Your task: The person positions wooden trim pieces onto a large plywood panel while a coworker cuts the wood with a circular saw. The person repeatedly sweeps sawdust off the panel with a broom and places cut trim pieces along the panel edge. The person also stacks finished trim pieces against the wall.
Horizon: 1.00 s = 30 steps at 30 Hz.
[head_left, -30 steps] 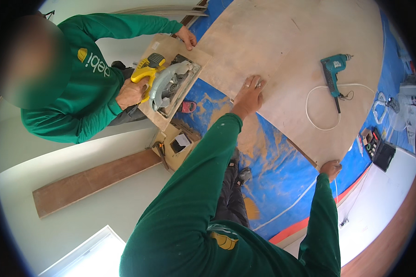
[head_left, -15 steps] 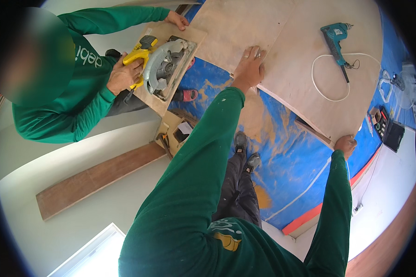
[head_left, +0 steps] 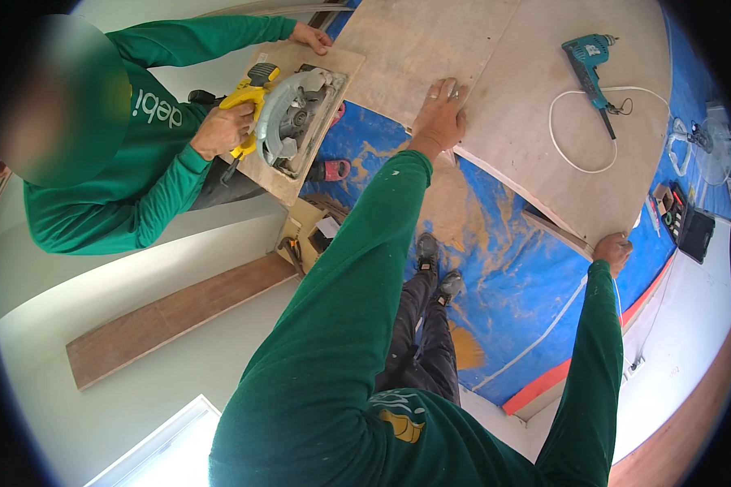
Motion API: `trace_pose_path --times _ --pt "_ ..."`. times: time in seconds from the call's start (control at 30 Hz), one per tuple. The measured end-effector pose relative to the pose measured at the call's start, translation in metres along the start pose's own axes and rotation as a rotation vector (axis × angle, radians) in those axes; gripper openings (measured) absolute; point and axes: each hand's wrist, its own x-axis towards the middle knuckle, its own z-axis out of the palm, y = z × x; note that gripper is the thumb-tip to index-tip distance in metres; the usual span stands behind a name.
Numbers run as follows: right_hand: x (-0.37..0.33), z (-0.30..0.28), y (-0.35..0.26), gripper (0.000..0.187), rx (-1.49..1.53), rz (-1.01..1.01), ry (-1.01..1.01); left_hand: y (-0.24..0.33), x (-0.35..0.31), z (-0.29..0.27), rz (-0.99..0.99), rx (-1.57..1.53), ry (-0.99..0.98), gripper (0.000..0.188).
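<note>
We have broad plywood panel (head_left: pixel 528 138) under our left hand (head_left: pixel 439 118), our right hand (head_left: pixel 613 253) at its corner. On panel, beyond right hand: teal drill (head_left: pixel 590 65), lying on its side, bit pointing away to right. White cable (head_left: pixel 585 171) looped on panel, between drill and right hand. Lower down, we see blue floor sheet (head_left: pixel 503 325). On sheet, between our hands and nearer us: sawdust (head_left: pixel 451 203) in patches, our dark shoes (head_left: pixel 451 286).

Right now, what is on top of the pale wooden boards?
A teal drill, a white cord and the left hand are on the wooden boards; the right hand touches their near corner. The surface directly beneath the drill and left hand is covered.
</note>
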Motion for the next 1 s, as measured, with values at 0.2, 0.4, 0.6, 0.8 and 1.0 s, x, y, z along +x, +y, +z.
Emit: trace_pose_path --times 0.2,0.4,0.6,0.8,1.0 --pt "-0.001 -0.001 0.001 0.064 0.021 -0.023 -0.002 -0.001 0.001 0.0 -0.017 -0.058 -0.013 0.056" --pt "-0.001 0.0 0.0 0.061 -0.013 -0.012 -0.016 -0.001 0.0 0.0 -0.007 -0.006 -0.025 0.055" --pt "-0.002 -0.001 -0.001 0.066 0.024 -0.025 0.011 -0.001 0.001 0.001 -0.015 -0.004 -0.027 0.059" --pt "0.005 0.004 -0.005 0.061 -0.013 -0.01 0.017 0.002 0.01 0.002 -0.027 0.02 -0.055 0.054" --pt "0.006 0.005 -0.008 0.061 -0.032 0.012 0.008 0.002 0.013 0.001 -0.03 -0.005 -0.059 0.055"
